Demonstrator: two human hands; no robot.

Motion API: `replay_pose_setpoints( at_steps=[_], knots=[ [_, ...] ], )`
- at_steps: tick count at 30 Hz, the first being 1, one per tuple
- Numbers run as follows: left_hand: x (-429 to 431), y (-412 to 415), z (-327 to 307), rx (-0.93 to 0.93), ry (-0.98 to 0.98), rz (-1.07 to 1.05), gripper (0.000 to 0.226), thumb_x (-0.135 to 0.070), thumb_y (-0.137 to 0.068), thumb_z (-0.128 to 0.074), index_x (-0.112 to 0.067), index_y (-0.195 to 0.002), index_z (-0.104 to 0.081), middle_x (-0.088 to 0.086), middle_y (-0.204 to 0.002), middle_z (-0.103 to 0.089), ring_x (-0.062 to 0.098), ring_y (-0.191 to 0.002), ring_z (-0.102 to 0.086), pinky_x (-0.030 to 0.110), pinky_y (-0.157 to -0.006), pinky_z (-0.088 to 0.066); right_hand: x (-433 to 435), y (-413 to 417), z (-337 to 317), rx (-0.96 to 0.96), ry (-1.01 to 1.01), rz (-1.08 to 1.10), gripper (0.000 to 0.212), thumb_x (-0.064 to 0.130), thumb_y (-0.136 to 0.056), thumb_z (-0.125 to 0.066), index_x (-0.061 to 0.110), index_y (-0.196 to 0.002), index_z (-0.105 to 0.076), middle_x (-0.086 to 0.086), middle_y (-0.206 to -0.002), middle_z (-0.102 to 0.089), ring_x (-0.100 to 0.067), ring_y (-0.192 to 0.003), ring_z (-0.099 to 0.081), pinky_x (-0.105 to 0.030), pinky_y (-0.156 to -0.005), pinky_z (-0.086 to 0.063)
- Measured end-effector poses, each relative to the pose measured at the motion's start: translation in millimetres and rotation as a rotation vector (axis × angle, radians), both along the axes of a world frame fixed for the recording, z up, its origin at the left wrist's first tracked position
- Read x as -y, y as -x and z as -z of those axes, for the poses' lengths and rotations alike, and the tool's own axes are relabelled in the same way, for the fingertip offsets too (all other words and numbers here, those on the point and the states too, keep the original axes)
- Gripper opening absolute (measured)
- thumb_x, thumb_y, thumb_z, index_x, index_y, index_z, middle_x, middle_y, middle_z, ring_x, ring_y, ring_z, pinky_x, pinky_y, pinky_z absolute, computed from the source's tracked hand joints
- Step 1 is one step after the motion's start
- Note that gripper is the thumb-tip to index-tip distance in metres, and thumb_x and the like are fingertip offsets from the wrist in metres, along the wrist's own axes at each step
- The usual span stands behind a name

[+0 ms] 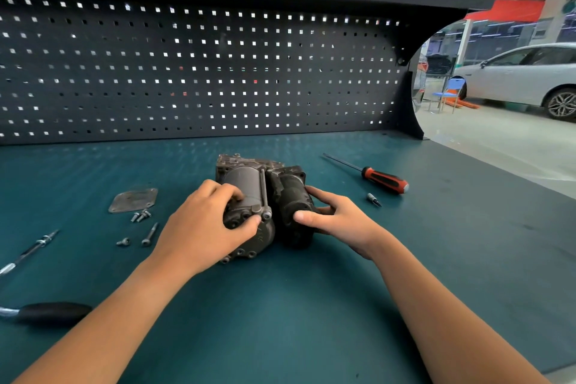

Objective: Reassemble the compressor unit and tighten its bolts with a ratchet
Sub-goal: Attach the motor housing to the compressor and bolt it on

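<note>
The grey metal compressor unit (258,187) lies in the middle of the green bench top. My left hand (202,224) grips its lighter grey cylinder from the left, thumb on the front end cap. My right hand (336,218) holds the darker motor cylinder (291,196) from the right, thumb across its near end. A flat metal cover plate (133,200) lies to the left. Below it lie several loose bolts (141,215), one longer bolt (149,234) among them. The ratchet's black handle (53,312) shows at the left edge.
A red-and-black screwdriver (381,179) and a small bit (373,199) lie to the right of the unit. A long extension bar (29,251) lies at the far left. A black pegboard (199,72) closes the back of the bench. A white car stands beyond on the right.
</note>
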State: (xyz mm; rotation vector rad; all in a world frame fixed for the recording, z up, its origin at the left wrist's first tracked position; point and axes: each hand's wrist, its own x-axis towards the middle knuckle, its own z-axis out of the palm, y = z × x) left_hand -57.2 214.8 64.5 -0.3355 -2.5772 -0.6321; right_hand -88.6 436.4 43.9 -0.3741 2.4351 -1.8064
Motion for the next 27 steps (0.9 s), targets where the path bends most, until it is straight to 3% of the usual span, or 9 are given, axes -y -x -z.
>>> replay_pose_setpoints(
  at_steps=[4,7,10,13,16,18,20,22,27],
  knots=[
    [2,1,0,-0.001,-0.031,0.004,0.041,-0.056,-0.071,-0.056,-0.027,-0.099,-0.056,-0.014,-0.096,-0.044,0.008,-0.085,-0.047,0.027,-0.072,-0.039,9,2,10,-0.033,0.027,0.032,0.105,0.050,-0.052,-0.077,0.023,-0.144,-0.033,0.008,-0.098,-0.069,0.003,-0.089,-0.065,-0.008,-0.076,-0.048],
    [-1,2,-2,0.009,-0.005,-0.027,0.042,-0.062,-0.069,-0.049,-0.027,-0.092,-0.052,-0.011,-0.093,-0.045,0.010,-0.083,-0.046,0.027,-0.070,-0.036,12,4,14,-0.024,0.065,0.053,0.088,0.037,-0.070,-0.077,0.021,-0.144,-0.032,0.005,-0.100,-0.069,0.005,-0.088,-0.064,-0.004,-0.069,-0.046],
    [-4,5,0,0.000,-0.007,-0.055,0.039,-0.061,-0.070,-0.049,-0.026,-0.087,-0.049,-0.009,-0.090,-0.046,0.013,-0.083,-0.047,0.028,-0.070,-0.036,11,6,16,-0.018,0.101,0.052,0.083,0.032,-0.074,-0.075,0.021,-0.144,-0.032,0.005,-0.099,-0.068,0.007,-0.084,-0.065,-0.002,-0.066,-0.044],
    [-7,3,1,-0.074,0.001,-0.060,0.048,-0.062,-0.073,-0.050,-0.018,-0.091,-0.055,-0.004,-0.093,-0.049,0.020,-0.090,-0.052,0.034,-0.077,-0.042,12,8,20,-0.009,0.145,0.041,0.087,0.036,-0.070,-0.076,0.021,-0.144,-0.033,0.005,-0.100,-0.069,0.004,-0.088,-0.066,-0.006,-0.072,-0.048],
    [-19,3,-2,-0.201,0.132,0.074,0.064,-0.060,-0.074,-0.037,-0.014,-0.114,-0.059,0.003,-0.112,-0.056,0.024,-0.104,-0.056,0.041,-0.087,-0.044,13,10,21,0.015,0.229,0.046,0.104,0.048,-0.054,-0.076,0.017,-0.144,-0.033,0.001,-0.103,-0.070,-0.008,-0.093,-0.067,-0.024,-0.088,-0.051],
    [-26,4,-6,-0.155,0.266,0.118,0.068,-0.060,-0.077,-0.026,-0.022,-0.126,-0.055,-0.002,-0.120,-0.058,0.020,-0.110,-0.056,0.040,-0.090,-0.043,14,11,22,0.021,0.250,0.050,0.102,0.047,-0.056,-0.073,0.015,-0.144,-0.034,0.007,-0.094,-0.072,-0.005,-0.086,-0.068,-0.020,-0.079,-0.052],
    [-26,6,-7,-0.148,0.354,0.119,0.067,-0.057,-0.080,-0.022,-0.023,-0.125,-0.057,-0.003,-0.111,-0.065,0.020,-0.106,-0.060,0.040,-0.085,-0.045,13,12,23,0.022,0.232,0.037,0.092,0.043,-0.067,-0.072,0.016,-0.145,-0.032,0.008,-0.090,-0.071,0.000,-0.079,-0.067,-0.014,-0.071,-0.050],
    [-25,6,-5,-0.172,0.374,0.121,0.060,-0.050,-0.082,-0.027,-0.020,-0.118,-0.064,0.000,-0.098,-0.069,0.022,-0.096,-0.065,0.040,-0.073,-0.049,13,14,23,0.013,0.194,0.022,0.083,0.037,-0.076,-0.071,0.017,-0.146,-0.029,0.002,-0.102,-0.068,0.000,-0.086,-0.066,-0.012,-0.074,-0.050],
    [-23,5,0,-0.240,0.269,0.092,0.049,-0.040,-0.080,-0.037,-0.016,-0.104,-0.072,0.002,-0.086,-0.070,0.021,-0.083,-0.069,0.038,-0.063,-0.049,15,16,21,0.016,0.164,-0.029,0.083,0.030,-0.076,-0.074,0.024,-0.146,-0.028,0.001,-0.110,-0.067,-0.003,-0.096,-0.065,-0.012,-0.078,-0.049]
  ],
)
